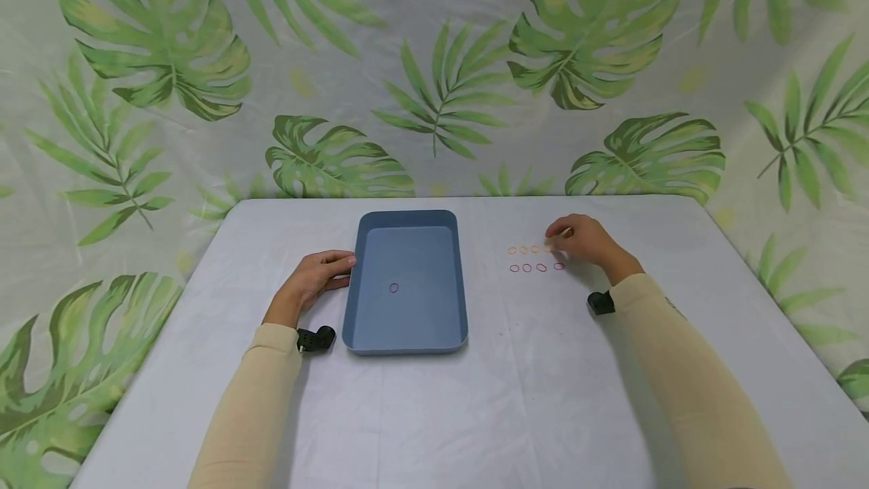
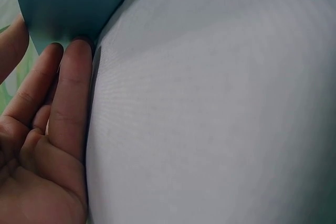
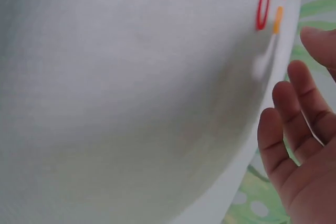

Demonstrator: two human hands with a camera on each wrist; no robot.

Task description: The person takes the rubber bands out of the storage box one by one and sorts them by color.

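My left hand rests at the left side of a blue rectangular tray. In the left wrist view its extended fingertips touch the tray's outer wall. One small red loop, like a rubber band, lies inside the tray. To the right of the tray, several orange loops form a row on the table, with a row of red loops nearer me. My right hand is over the right end of the orange row, partly covering the last loop. The right wrist view shows its thumb and fingers apart.
A white cloth covers the table. Behind it hangs a leaf-patterned curtain. A small black camera sits at my left wrist and another black camera at my right.
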